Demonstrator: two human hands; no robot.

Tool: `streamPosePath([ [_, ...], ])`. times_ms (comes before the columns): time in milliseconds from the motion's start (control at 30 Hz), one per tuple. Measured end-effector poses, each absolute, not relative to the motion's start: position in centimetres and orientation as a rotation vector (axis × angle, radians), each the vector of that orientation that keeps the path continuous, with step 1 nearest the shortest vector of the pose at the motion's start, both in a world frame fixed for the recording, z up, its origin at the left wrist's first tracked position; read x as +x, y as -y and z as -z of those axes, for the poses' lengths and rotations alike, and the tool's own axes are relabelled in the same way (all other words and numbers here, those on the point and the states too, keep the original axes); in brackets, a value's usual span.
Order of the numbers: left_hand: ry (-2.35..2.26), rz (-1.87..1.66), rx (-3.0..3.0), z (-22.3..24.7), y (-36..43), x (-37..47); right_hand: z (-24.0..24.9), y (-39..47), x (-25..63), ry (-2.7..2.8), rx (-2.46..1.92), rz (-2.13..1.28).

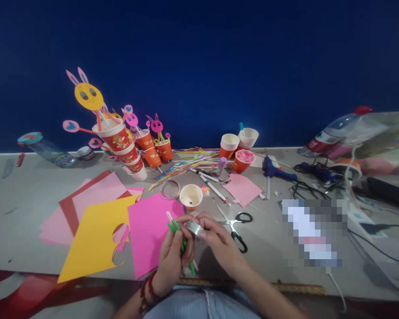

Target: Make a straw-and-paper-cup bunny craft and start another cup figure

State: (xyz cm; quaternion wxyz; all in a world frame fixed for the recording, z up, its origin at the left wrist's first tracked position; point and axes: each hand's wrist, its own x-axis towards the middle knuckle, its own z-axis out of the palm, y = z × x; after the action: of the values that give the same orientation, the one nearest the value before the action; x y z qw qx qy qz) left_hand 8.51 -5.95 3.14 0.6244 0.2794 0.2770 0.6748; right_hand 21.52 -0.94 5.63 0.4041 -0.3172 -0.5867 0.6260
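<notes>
Green straws point(174, 225) stand tilted in your left hand point(173, 248), above the worktop point(269, 239), its fingers closed around them. They should be light and easily crushed; pinch gently mid-length. They look slim, bright, with a whitish tip point(168, 215) alongside. Your right hand point(219, 243) grips a silvery tape roll point(195, 229).

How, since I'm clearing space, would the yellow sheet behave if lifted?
The yellow sheet looks thin, so it's probably light and bendy. Its cut right edge narrows to slivers, which might tear.
</notes>
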Motion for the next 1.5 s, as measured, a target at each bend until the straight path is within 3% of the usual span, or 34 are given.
streamPosePath([
  [933,-0.492,-1.455,0.283,-4.0,5.3,7.7,-4.9,1.3,22.2,1.545,-0.634,-1.578],
  [1267,-0.747,-1.382,0.733,-3.5,6.6,7.3,-5.8,0.6,22.7,1.552,-0.721,-1.637],
  [1500,-0.571,-1.443,0.55,-4.0,5.7,7.7,-5.1,1.0,23.2,1.493,-0.64,-1.715],
])
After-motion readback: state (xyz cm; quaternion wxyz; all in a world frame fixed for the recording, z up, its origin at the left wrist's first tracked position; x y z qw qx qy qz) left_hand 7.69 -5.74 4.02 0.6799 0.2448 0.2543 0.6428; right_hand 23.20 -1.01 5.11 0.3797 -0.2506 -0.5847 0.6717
